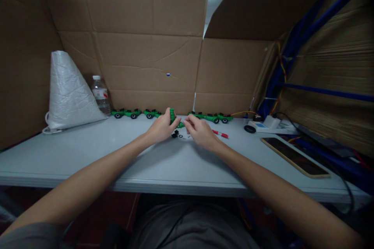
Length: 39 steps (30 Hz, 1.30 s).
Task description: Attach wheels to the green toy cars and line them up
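Note:
My left hand (159, 129) is closed around a green toy car body (172, 115), whose upper end sticks up past the thumb. More green plastic shows between the two hands, just above the tabletop. Fingers pinched together, my right hand (201, 130) meets the right end of this green part; anything small between its fingertips is hidden. Below the hands lie small black parts (175, 134), a little black ring (180, 136) and some tiny pieces too small to name. Green toy cars with black wheels (126, 113) stand along the back, on both sides of my hands.
A red marker (221, 134) lies right of my right hand. Further right are a phone (295, 156), a white power strip (265, 125) and cables. A water bottle (101, 95) and a silvery white bag (71, 97) stand back left. Cardboard walls (146, 58) enclose the table (87, 151).

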### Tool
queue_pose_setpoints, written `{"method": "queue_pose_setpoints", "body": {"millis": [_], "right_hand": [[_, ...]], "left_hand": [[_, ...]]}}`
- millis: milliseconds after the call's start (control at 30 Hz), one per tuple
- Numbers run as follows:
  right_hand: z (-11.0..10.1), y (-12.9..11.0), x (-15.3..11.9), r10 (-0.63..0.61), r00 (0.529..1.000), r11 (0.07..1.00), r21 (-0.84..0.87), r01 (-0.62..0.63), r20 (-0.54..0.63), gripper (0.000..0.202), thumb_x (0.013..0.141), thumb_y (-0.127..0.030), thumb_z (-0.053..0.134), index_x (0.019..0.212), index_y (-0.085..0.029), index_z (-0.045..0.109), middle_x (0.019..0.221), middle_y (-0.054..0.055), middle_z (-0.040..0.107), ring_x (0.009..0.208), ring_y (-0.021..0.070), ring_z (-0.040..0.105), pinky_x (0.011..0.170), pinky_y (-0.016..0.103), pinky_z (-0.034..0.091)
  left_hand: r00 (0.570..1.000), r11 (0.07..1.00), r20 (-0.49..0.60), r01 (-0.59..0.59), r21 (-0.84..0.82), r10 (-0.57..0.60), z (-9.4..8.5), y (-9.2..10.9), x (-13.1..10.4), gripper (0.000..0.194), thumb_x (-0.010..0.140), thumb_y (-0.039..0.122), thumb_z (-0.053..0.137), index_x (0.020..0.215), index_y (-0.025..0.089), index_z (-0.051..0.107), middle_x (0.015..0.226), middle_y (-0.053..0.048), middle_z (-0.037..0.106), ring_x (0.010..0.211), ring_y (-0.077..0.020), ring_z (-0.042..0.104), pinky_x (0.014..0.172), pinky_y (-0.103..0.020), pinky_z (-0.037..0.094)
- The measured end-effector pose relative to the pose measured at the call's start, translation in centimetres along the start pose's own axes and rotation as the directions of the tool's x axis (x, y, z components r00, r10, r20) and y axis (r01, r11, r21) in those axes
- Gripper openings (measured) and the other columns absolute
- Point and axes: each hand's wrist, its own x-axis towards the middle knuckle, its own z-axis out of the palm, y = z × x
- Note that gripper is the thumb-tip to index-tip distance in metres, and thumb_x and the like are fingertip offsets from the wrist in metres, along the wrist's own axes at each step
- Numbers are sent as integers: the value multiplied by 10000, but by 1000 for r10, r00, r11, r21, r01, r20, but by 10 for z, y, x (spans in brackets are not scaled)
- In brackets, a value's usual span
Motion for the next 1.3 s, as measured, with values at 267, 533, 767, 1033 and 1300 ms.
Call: {"method": "queue_pose_setpoints", "body": {"millis": [267, 533, 767, 1033, 1300], "right_hand": [[-1, -3, 0, 8, 1000, 1000, 4, -8, -4, 235, 1050, -377, 457, 920, -224, 580, 700, -17, 627, 632, 165, 554, 656, 274, 343], [-2, -3, -1, 1, 1000, 1000, 5, -1, -3, 238, 1054, -386, 450, 927, -228, 574, 693, -19, 623, 636, 171, 560, 666, 278, 355], [-1, -2, 0, 10, 1000, 1000, 2, -10, -3, 250, 1057, -397, 441, 936, -227, 579, 694, -12, 635, 632, 174, 562, 668, 279, 365], [-2, -3, 0, 16, 1000, 1000, 14, -16, -1, 246, 1054, -397, 446, 934, -224, 575, 703, -13, 630, 635, 170, 567, 668, 277, 364], [-3, -4, 0, 17, 1000, 1000, 16, -18, 8, 249, 1051, -396, 443, 929, -224, 575, 699, -8, 636, 636, 175, 568, 661, 282, 369]], "left_hand": [[1000, 1000, -1, 2, 1, -2, -2, 3, -1, 290, 1030, 514, 503, 1074, 229, 477, 861, -63, 752, 766, -252, 736, 669, -308, 473], [1000, 1000, -3, -9, -19, 9, -1, 0, 0, 288, 1030, 510, 507, 1071, 228, 475, 907, -75, 755, 774, -245, 739, 670, -308, 484], [1000, 1000, 13, 4, 1, -4, -2, 3, 0, 281, 1034, 501, 505, 1082, 227, 470, 899, -70, 757, 773, -237, 736, 677, -303, 487], [1000, 1000, 11, 19, -2, -19, -3, 5, -1, 278, 1030, 493, 512, 1091, 223, 482, 825, -50, 738, 753, -246, 724, 698, -315, 484], [1000, 1000, 7, 16, 5, -16, -5, 9, -3, 264, 1037, 492, 495, 1073, 230, 487, 802, -40, 726, 746, -245, 717, 679, -309, 471]]}}
